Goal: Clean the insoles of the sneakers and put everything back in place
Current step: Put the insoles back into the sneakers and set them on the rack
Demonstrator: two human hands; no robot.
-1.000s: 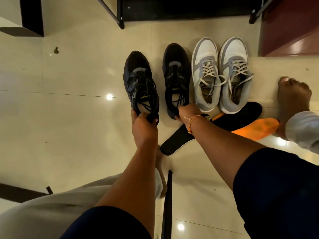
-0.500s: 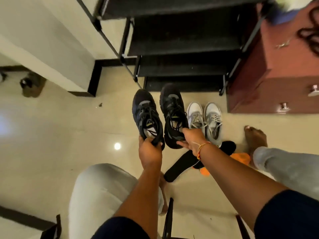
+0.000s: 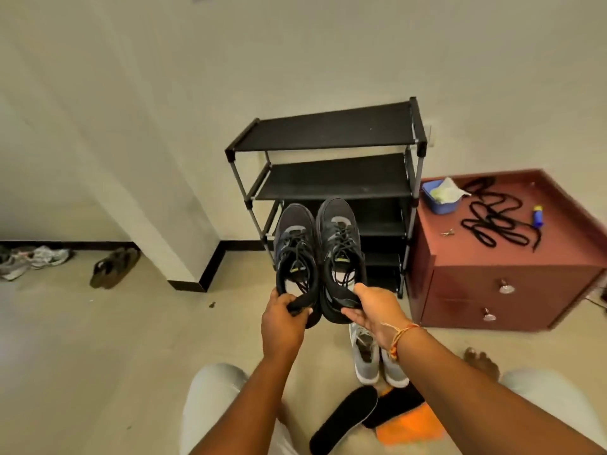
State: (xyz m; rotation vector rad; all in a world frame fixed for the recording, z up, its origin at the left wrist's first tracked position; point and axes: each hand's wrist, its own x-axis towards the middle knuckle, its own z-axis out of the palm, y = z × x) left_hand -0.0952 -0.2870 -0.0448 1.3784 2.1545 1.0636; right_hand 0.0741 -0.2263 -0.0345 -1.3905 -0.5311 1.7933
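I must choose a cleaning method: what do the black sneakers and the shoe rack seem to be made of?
Black sneakers: probably matte mesh fabric, dull and non-reflective, with woven laces. Shoe rack: apparently grey metal tubes, black plastic corner joints, matte black fabric-like shelves.

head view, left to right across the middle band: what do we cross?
Pale sneakers by the wall → brown sandals → left black sneaker, held by the left hand → right black sneaker, held by the right hand → red cabinet.
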